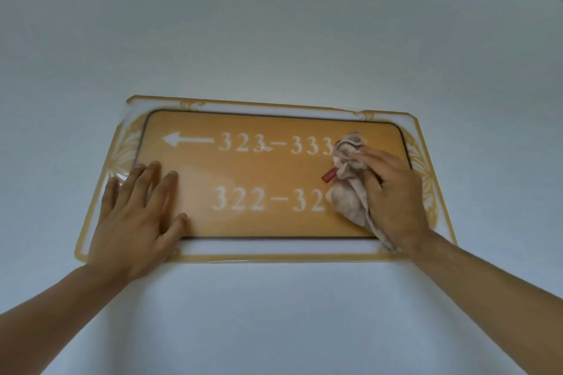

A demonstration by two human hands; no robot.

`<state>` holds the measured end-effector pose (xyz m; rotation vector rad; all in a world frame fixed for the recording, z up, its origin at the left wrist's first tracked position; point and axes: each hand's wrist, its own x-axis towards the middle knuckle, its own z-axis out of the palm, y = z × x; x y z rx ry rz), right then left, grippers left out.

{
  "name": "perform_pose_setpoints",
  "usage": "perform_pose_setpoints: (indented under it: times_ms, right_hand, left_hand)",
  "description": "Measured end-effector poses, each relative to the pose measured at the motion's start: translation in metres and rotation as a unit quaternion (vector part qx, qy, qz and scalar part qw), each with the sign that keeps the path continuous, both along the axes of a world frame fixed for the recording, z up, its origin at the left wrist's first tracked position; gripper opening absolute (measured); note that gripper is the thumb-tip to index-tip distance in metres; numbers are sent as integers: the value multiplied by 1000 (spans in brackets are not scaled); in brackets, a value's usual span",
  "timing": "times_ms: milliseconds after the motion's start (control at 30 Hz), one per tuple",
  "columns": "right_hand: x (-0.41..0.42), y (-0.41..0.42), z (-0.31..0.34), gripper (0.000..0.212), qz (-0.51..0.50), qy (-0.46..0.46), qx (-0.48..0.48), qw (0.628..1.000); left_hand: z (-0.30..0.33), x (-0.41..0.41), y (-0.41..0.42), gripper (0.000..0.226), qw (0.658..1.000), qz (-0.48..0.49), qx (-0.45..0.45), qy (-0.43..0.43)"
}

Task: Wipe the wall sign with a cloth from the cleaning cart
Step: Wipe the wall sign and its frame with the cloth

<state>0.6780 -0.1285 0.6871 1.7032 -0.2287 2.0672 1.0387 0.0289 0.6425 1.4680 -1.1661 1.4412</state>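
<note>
My left hand (137,216) lies flat, fingers spread, on the wall sign (262,173), while my right hand (393,192) presses a bunched cloth (348,179) against its right side.

Soft, even, dim light; slightly blurred, with wide-angle bending at edges.

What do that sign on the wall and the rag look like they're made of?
The wall sign looks like glossy plastic or acrylic: a soft sheen crosses its orange panel, and its clear-looking border carries printed gold trim. It could be coated metal; the picture leaves that open. The cloth under the right hand looks like soft, worn woven fabric, beige, crumpled into folds, with a small red tag.
</note>
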Motion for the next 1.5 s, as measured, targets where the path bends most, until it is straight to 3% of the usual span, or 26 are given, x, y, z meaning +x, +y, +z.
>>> perform_pose_setpoints:
  times_ms: [167,267,433,567,733,1000,1167,1500]
  right_hand:
    - [-1,-9,84,28,-60,-33,11,998]
    - [5,-8,119,26,-45,-35,-6,998]
    - [31,-11,140,24,-57,48,-40,996]
    - [38,-16,141,25,-94,46,-53,993]
    - [44,-13,137,42,-160,60,-57,984]
    - [55,-11,120,32,-111,50,-54,991]
    - [77,-2,73,34,-74,147,-85,983]
    - [101,13,-32,46,-78,235,-131,960]
  left_hand:
    - [2,4,-1,75,1000,6,-1,-10]
    - [0,3,-3,74,1000,7,-11,-15]
    - [1,3,-2,72,1000,1,-10,-20]
    - [2,3,-2,71,1000,-4,-19,-23]
    - [1,5,-3,70,1000,-7,-21,-21]
    - [1,5,-4,73,999,-18,-28,-21]
    - [1,10,-5,73,999,-19,-36,-22]
    - [0,8,-3,74,999,-19,-23,-16]
